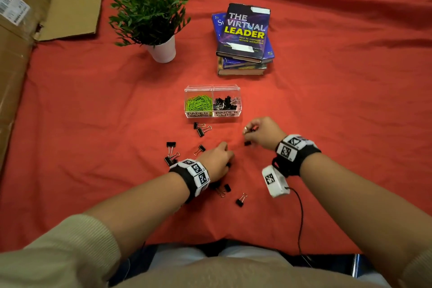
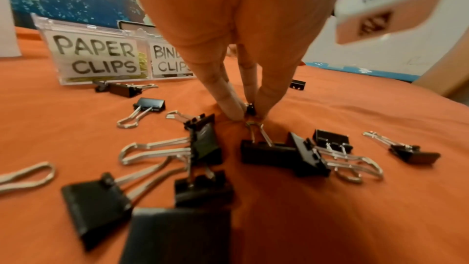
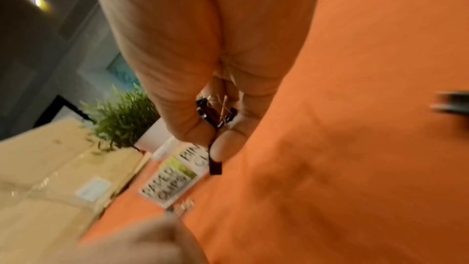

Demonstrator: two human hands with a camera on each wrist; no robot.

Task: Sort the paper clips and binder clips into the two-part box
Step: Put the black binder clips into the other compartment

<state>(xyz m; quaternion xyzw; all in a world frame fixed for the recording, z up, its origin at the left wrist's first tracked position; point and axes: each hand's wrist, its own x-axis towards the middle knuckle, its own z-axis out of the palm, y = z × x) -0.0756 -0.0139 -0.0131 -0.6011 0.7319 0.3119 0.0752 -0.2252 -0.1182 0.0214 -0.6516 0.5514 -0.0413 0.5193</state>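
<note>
Centrally, the clear two-part box (image 1: 212,101) is sitting on the red cloth (image 1: 327,100), green paper clips (image 1: 198,103) filling its left compartment and black binder clips (image 1: 225,103) its right. Just nearer, loose binder clips (image 2: 203,142) are lying scattered on the cloth. The left hand (image 1: 216,161) is pressing down among them, its fingertips (image 2: 236,111) pinching a small binder clip (image 2: 250,108). The right hand (image 1: 261,132), raised just beside the box, is gripping a held binder clip (image 3: 215,112) in curled fingers. Farther back, a potted plant (image 1: 149,14), stacked books (image 1: 244,37) and a cardboard box (image 1: 18,54) are standing.
</note>
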